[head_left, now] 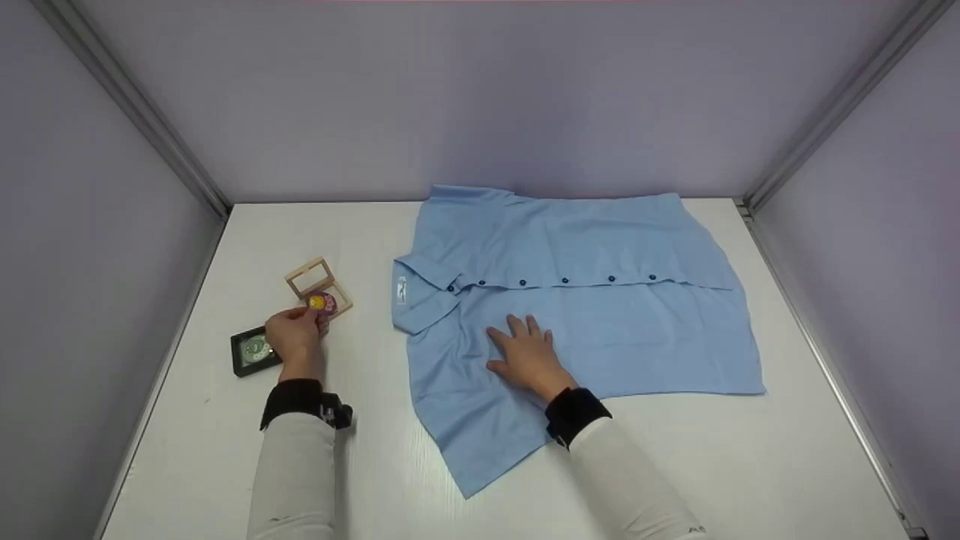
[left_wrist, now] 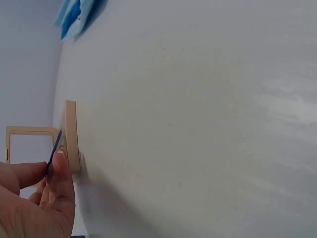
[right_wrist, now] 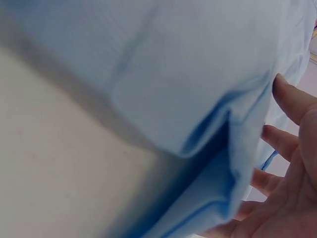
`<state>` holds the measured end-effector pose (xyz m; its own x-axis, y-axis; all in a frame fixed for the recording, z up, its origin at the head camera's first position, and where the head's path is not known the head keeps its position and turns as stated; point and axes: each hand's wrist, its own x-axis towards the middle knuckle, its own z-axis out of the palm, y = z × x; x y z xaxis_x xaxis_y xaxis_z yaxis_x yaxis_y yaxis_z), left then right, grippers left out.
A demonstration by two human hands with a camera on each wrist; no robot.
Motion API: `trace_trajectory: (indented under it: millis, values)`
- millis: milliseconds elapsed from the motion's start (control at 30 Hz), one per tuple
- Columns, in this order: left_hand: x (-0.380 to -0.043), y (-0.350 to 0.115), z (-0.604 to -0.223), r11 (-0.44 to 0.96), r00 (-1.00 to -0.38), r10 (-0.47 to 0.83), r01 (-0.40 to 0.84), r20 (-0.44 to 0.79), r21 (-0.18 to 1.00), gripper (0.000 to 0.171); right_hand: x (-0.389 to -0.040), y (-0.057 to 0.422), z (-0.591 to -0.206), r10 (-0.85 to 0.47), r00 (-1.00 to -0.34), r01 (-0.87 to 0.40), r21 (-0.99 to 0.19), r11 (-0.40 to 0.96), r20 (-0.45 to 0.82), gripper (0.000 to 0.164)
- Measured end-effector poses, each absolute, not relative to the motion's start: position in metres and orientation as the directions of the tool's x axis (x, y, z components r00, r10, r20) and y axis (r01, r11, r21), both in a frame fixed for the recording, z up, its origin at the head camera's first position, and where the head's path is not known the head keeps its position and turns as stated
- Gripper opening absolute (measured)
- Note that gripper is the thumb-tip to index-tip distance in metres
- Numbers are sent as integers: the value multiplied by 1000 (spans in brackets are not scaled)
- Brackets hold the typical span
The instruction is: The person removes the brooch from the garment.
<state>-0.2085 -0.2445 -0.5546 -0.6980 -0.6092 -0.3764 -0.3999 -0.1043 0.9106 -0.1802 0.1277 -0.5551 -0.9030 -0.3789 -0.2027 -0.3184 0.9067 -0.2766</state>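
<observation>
My left hand (head_left: 297,335) pinches a thin round badge (head_left: 322,302), purple with a yellow figure, between thumb and fingers. It is at the open small wooden box (head_left: 346,301), whose framed lid stands raised with a clear window. The left wrist view shows the badge (left_wrist: 55,147) edge-on, a thin purple line beside the box's side wall (left_wrist: 72,136). A light blue short-sleeved shirt (head_left: 637,337) lies flat, collar to the left, dark buttons along its front. On its near front, by the lower sleeve, my right hand (head_left: 531,361) rests with fingers spread.
Close to my left hand lies a black-framed case (head_left: 238,358) with a round green piece inside, partly covered by the hand. Grey partition walls (head_left: 480,97) enclose the white table (head_left: 390,457) at the back and both sides.
</observation>
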Motion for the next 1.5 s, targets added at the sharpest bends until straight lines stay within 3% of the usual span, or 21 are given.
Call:
trace_trajectory:
  millis: [333, 600, 1000, 1500]
  values:
    - [-208, -244, -553, -121, -704, -584, -417, -404, 901, 30, -180, 130, -559, -389, -902, -327, -292, 899, -189, 61]
    - [-206, -245, -553, 10, -763, -553, -409, -336, 912, 34, -180, 129, -559, -390, -900, -330, -279, 902, -195, 61]
    - [-202, -245, -553, 72, -763, -582, -395, -283, 916, 39, -180, 130, -559, -390, -899, -329, -277, 903, -201, 60]
    - [-193, -229, -537, 474, -839, -543, -322, -15, 820, 32, -180, 131, -560, -389, -899, -328, -281, 902, -200, 61]
